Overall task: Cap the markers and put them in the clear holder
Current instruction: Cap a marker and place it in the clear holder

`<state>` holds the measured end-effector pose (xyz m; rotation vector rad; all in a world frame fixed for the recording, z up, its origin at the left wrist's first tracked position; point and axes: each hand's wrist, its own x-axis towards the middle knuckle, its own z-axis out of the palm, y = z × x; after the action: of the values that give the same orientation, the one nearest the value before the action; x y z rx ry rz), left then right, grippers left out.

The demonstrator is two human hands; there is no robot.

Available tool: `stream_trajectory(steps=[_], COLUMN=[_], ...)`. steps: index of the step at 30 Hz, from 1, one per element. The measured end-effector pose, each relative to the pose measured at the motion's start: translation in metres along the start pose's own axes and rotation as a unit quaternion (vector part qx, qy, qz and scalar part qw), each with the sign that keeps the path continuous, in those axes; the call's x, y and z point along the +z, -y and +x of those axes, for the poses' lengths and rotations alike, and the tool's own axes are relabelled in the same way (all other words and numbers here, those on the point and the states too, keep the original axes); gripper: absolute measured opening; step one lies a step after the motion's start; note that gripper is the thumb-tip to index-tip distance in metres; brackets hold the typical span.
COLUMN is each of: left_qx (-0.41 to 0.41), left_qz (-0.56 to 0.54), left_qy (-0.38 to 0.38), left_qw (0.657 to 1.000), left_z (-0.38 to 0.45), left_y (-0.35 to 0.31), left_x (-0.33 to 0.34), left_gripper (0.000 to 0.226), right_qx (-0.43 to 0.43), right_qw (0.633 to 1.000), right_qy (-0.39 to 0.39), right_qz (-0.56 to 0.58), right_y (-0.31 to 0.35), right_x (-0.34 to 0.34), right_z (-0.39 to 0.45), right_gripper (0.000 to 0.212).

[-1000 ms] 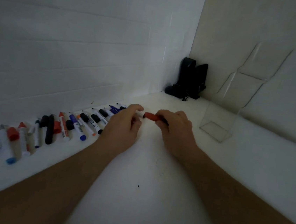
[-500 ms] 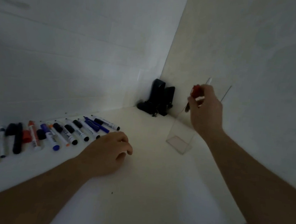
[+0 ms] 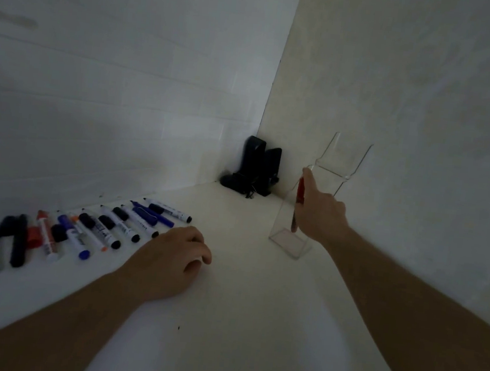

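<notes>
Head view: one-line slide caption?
Right hand lowers red marker into clear acrylic holder; left hand rests beside loose markers.

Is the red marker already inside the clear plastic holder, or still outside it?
Inside. The red marker stands nearly upright behind the clear plastic holder's front wall, tip near its base, right hand still at its top.

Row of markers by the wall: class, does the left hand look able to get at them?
Probably yes: the left hand rests open on the table beside the row of markers, holding nothing, with nothing between them.
</notes>
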<state>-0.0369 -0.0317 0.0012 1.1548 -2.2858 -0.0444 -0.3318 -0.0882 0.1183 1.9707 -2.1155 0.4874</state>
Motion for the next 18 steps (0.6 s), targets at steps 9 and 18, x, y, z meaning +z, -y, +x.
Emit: stream_trajectory(steps=[9, 18], left_qx=[-0.015, -0.018], left_qz=[-0.010, -0.012], left_qy=[0.014, 0.016], left_qw=[1.000, 1.000], left_z=[-0.0002, -0.0005], left_y=[-0.0022, -0.0002], left_x=[-0.0034, -0.0005], left_gripper=[0.022, 0.021], right_qx=[0.025, 0.035], right_qw=[0.997, 0.994], right_qy=[-0.029, -0.091], right_qz=[0.065, 0.051], right_y=[0.0054, 0.0080], right_x=[0.0048, 0.0036], right_z=[0.0047, 0.0011], right_gripper=[0.040, 0.019])
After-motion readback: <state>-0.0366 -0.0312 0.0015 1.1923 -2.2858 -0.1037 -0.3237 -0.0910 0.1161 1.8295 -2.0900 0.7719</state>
